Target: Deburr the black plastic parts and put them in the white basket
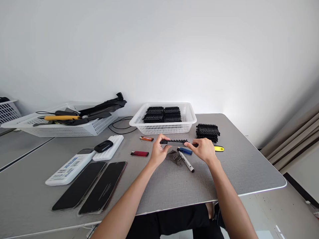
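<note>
My left hand point(159, 152) is closed on one end of a black plastic piece point(177, 141) with a toothed upper edge, held up above the table. My right hand point(204, 151) is closed around what looks like a yellow-handled knife point(219, 148); the handle end sticks out past the palm, and a flat silver blade lies along the near side of the piece. My right thumb is at the piece's right end. Below the hands are a white marker point(186, 161), a blue lighter point(184, 151) and a crumpled grey cloth point(175, 157). Fingers hide most of the knife's handle.
A white basket point(163, 127) holds stacked black pieces; another stack point(207, 132) stands to its right. Red point(140, 153) and orange point(146, 138) lighters lie left of my hands. Two phones point(103, 189), white power banks point(71, 168) and a tool-filled basket point(94, 127) are further left.
</note>
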A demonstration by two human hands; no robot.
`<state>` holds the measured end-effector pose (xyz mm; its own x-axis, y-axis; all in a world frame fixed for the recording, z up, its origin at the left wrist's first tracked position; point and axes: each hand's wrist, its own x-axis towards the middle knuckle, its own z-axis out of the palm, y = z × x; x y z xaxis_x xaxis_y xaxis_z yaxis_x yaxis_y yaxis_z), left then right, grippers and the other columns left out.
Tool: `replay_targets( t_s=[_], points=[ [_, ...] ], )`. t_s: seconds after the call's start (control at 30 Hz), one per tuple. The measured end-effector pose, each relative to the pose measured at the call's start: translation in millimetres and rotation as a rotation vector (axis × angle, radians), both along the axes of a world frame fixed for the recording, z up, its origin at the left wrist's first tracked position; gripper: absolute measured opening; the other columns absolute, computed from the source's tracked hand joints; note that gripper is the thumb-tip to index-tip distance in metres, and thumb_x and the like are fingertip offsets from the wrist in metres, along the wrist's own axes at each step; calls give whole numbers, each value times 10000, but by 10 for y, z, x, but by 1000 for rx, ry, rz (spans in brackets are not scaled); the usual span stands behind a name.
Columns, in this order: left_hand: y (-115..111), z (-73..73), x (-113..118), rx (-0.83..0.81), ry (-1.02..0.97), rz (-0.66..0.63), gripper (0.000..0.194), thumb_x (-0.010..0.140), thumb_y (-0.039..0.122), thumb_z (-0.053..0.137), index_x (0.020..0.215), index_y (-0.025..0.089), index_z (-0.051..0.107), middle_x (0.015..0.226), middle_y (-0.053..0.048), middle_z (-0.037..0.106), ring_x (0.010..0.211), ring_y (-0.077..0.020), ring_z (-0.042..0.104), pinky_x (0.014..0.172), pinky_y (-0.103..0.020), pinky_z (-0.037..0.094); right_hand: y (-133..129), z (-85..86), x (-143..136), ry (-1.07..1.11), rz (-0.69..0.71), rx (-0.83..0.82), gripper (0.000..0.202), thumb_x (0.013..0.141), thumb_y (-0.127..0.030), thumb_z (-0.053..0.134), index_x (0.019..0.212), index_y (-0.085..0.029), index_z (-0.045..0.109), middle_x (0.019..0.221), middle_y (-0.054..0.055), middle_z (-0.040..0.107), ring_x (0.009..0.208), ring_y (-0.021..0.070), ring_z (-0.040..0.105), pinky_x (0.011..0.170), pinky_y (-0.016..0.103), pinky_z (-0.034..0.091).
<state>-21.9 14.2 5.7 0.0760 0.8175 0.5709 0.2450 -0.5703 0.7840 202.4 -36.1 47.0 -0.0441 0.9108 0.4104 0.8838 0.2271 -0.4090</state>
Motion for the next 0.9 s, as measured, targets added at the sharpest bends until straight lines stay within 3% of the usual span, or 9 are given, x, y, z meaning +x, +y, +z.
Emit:
replay_targets(
  t_s=[0.2,0.67,0.9],
  points=[
    [-11,29,13,15,-47,-15,281,761,404,733,842,217,539,835,-31,584,820,-204,574,760,-315,432,-7,34,69,-31,-15,-36,648,896,-720,468,545,-193,605,500,7,510,511,125,409,534,266,197],
    [-16,50,-4,-9,8,-9,207,750,306,719,836,216,554,834,-29,603,822,-206,576,774,-324,437,7,8,43,-54,-5,-37,668,901,-736,437,566,-195,640,520,34,533,528,147,461,536,281,195],
    [15,92,-62,-16,-65,1,234,733,282,732,830,215,529,824,-13,573,794,-181,558,755,-300,434,39,-9,137,-48,-31,-41,674,900,-743,426,541,-193,579,510,29,510,530,147,458,541,274,196]
  ],
)
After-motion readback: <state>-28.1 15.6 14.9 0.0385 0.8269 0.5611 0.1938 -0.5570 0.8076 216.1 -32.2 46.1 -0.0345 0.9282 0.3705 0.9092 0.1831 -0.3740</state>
